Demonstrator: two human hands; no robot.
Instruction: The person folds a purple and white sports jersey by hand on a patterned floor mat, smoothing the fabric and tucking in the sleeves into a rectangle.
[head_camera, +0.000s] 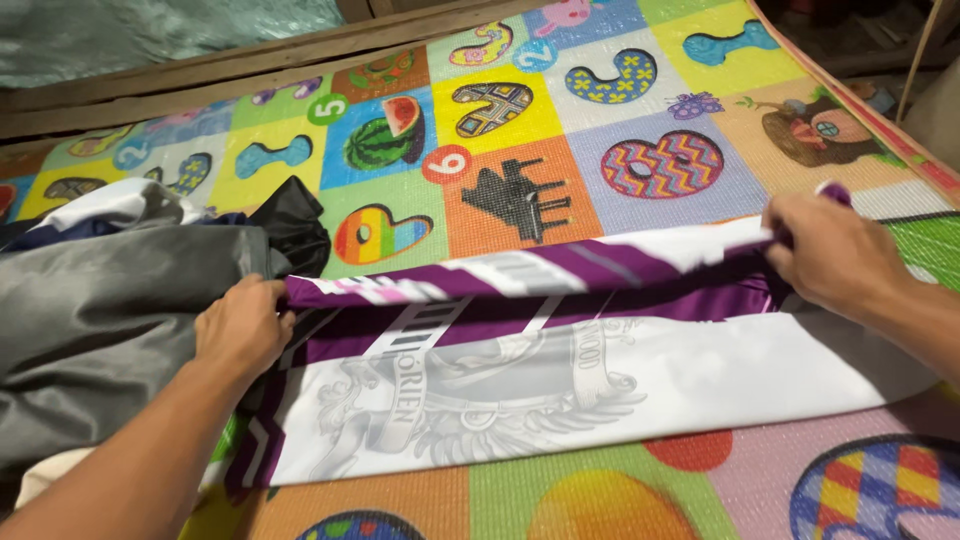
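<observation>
A purple and white shirt (560, 370) with a grey crest print lies spread across a colourful play mat (520, 150). Its far edge is folded over toward me. My left hand (243, 325) grips the folded edge at the shirt's left end. At the right end, my right hand (835, 255) pinches the same folded edge, with a bit of purple cloth showing above the fingers.
A heap of clothes sits at the left: a grey garment (100, 310), a black one (295, 225) and a white one (110, 200). A wooden edge (250, 55) borders the mat's far side. Clutter lies beyond the mat's right edge.
</observation>
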